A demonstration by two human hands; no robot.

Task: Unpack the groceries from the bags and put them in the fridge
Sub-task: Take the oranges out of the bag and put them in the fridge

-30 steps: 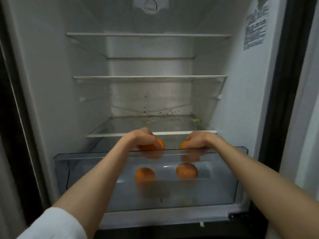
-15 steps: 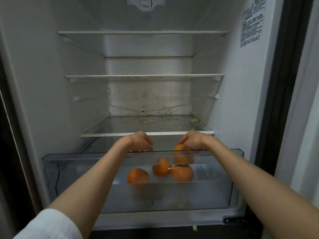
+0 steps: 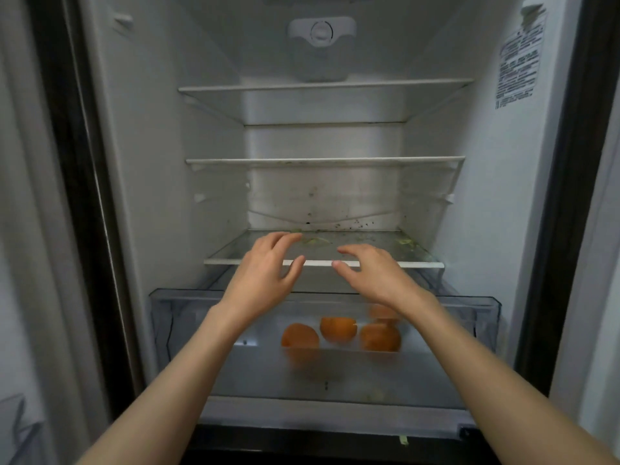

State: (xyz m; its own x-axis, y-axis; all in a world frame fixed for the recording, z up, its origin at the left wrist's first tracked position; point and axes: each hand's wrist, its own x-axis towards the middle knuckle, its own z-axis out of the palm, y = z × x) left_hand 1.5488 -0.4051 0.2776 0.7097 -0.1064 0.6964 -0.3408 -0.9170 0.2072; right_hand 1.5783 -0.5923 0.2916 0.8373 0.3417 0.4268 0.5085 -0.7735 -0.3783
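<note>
Two bare forearms reached into an open fridge (image 3: 496, 203), where oranges (image 3: 337, 329) lay together in the clear crisper drawer (image 3: 174, 317) at the bottom. Above the drawer, the left hand (image 3: 265, 275) and right hand (image 3: 375, 275) hovered with fingers loosely spread, holding nothing. Beyond them, the lowest glass shelf (image 3: 365, 241) carried specks and scraps; two higher shelves (image 3: 322, 161) sat behind.

We only see two bare forearms coming in from the bottom corners, ending in the left hand (image 3: 265, 276) and right hand (image 3: 375, 276). No rings, watch or sleeves on show here, nails short and plain.
</note>
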